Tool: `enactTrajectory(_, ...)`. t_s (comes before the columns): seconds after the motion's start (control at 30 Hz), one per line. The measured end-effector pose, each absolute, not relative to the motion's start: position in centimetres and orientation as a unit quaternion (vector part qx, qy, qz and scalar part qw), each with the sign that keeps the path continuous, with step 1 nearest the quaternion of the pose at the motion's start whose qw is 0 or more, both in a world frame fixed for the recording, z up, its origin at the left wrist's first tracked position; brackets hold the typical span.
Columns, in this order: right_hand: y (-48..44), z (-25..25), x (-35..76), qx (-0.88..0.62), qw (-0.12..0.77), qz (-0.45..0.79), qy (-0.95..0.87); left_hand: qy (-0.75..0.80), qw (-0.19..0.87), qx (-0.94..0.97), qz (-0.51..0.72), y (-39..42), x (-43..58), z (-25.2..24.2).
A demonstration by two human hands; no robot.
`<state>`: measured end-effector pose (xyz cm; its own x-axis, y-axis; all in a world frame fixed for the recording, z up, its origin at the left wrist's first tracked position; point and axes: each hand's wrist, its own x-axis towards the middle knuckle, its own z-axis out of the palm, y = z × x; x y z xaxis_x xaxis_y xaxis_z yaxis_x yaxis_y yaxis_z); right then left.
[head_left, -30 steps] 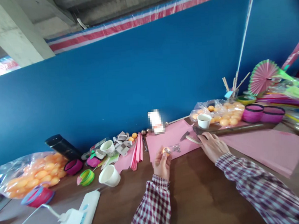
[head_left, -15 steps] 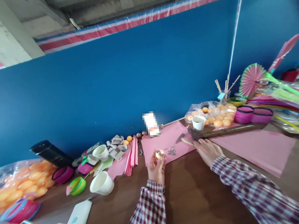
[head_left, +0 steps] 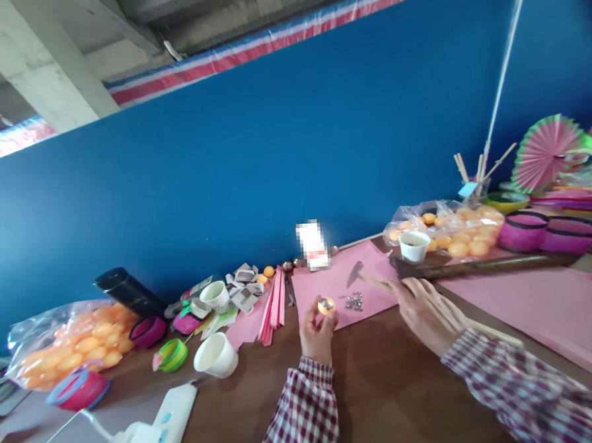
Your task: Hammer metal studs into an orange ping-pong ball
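My left hand (head_left: 317, 329) is closed, pinching a small orange ball (head_left: 325, 305) upright above the brown table's edge by a pink paper sheet (head_left: 329, 289). A little pile of small metal pieces (head_left: 354, 302) lies on that sheet just right of the ball. My right hand (head_left: 424, 310) is wrapped round the wooden handle of a small hammer (head_left: 358, 276). Its metal head points left over the pink sheet, and the handle's end sticks out past my wrist. Both sleeves are red-and-white check.
Bags of orange balls sit at the left (head_left: 69, 346) and back right (head_left: 450, 230). White cups (head_left: 216, 354) (head_left: 414, 245), a power strip (head_left: 162, 427), pink bands (head_left: 519, 229), a long dark bar (head_left: 481, 264), a paper fan (head_left: 545, 152) and a blue wall surround the work spot.
My right hand has closed on the hammer handle and drawn it back and up a little off the pink sheet. The left hand keeps holding the ball. The camera has swung slightly.
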<state>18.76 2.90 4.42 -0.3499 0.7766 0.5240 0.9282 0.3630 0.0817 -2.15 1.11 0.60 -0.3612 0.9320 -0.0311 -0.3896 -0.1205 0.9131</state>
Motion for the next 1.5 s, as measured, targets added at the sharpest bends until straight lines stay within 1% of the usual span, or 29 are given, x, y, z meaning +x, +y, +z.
enactTrajectory(0.1,2.1,4.8,17.9,-0.484,0.239,-0.179,-0.823,0.478,0.453,0.31,0.686,1.4,-2.5,0.3)
enactTrajectory(0.23,1.3,4.3,17.1,-0.445,0.239,-0.177,-0.845,0.488,0.441,0.312,0.685,1.5,-2.8,-0.2)
enactTrajectory(0.37,0.8,3.8,16.8,-0.439,0.26,-0.177,-0.842,0.488,0.422,0.342,0.683,1.5,-2.9,-0.5)
enactTrajectory(0.53,0.7,3.8,16.7,-0.422,0.245,-0.176,-0.855,0.49,0.428,0.349,0.675,1.5,-2.8,-0.5)
enactTrajectory(0.67,0.9,3.8,16.8,-0.442,0.279,-0.183,-0.833,0.484,0.438,0.341,0.676,1.4,-2.7,-0.2)
enactTrajectory(0.8,1.0,3.7,16.9,-0.433,0.252,-0.181,-0.847,0.484,0.439,0.347,0.673,1.5,-2.7,-0.3)
enactTrajectory(0.97,0.9,3.8,16.9,-0.442,0.281,-0.18,-0.833,0.472,0.45,0.345,0.675,1.5,-2.6,-0.3)
enactTrajectory(1.07,0.8,3.8,16.8,-0.432,0.259,-0.177,-0.846,0.473,0.46,0.337,0.672,1.5,-2.6,-0.3)
enactTrajectory(1.13,0.8,3.8,16.7,-0.435,0.25,-0.172,-0.848,0.477,0.449,0.335,0.677,1.5,-2.6,-0.3)
enactTrajectory(1.33,0.9,3.8,17.0,-0.455,0.289,-0.167,-0.826,0.484,0.432,0.343,0.68,1.5,-2.7,-0.4)
enactTrajectory(1.5,0.8,3.6,16.7,-0.438,0.26,-0.164,-0.845,0.484,0.417,0.348,0.686,1.5,-2.7,-0.3)
